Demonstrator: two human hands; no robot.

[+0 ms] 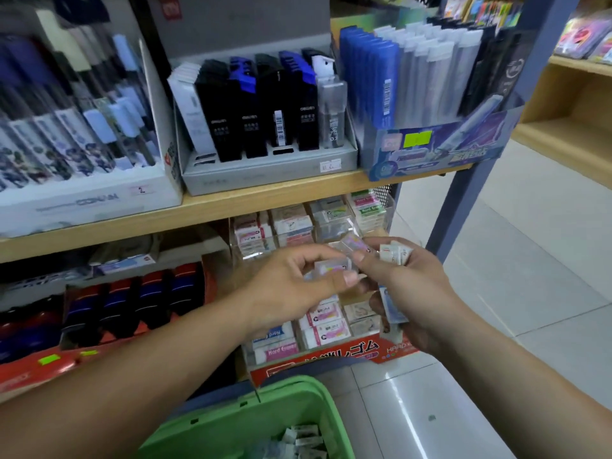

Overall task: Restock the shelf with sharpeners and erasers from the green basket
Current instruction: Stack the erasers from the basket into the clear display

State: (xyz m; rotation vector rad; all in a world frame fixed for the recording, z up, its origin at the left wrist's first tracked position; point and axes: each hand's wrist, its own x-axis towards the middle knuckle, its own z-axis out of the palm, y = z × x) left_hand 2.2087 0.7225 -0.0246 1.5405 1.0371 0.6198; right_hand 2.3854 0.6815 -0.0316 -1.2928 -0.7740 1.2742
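Nearest the camera, the green basket [231,422] was seen with a few wrapped erasers [303,438] lying inside. Above it, the left hand [291,286] was curled, a clear-wrapped eraser [332,268] pinched between thumb and fingers. Just to its right, the right hand [410,293] was closed round a bundle of erasers [395,253], its thumb touching the pinched one. Both were held before the red eraser tray [331,356] under the wooden shelf board [205,210]
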